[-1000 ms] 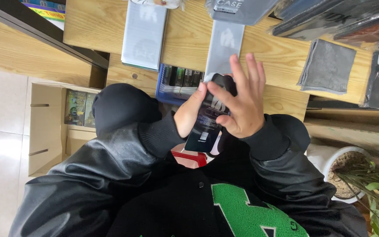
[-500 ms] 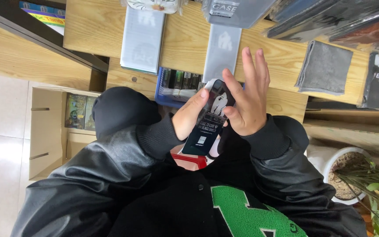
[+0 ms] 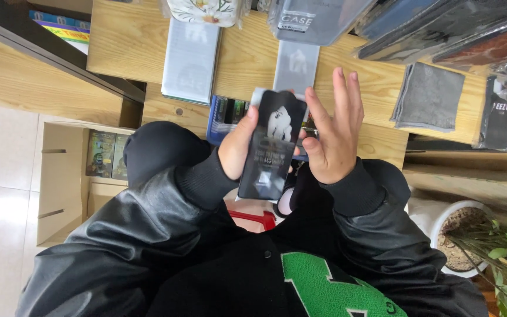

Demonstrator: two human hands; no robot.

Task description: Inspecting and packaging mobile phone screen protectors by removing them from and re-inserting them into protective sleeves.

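At the far left, an open cardboard box (image 3: 66,176) stands on the pale tiled floor, with a few greenish packets inside it. To its right the wooden surface (image 3: 130,35) carries a flat grey packet (image 3: 190,58), and a blue tray (image 3: 221,120) of small dark boxes sits on the lower ledge just below it.

The left hand (image 3: 236,149), coming out of a black leather sleeve, holds a long dark glossy packet (image 3: 271,144) by its left edge; the grip is closed on it, thumb lying along the front. The packet is raised above the person's lap, nearly upright and slightly blurred, between the two hands and in front of the blue tray.

The right hand (image 3: 333,129) is just to the right of the packet, fingers spread and straight, its grip wide open; the thumb meets the packet's right edge, though whether it presses there cannot be told.

Farther right, a folded grey cloth (image 3: 429,97) lies on the surface, and a white pot (image 3: 435,217) with a green plant stands on the floor at the lower right.
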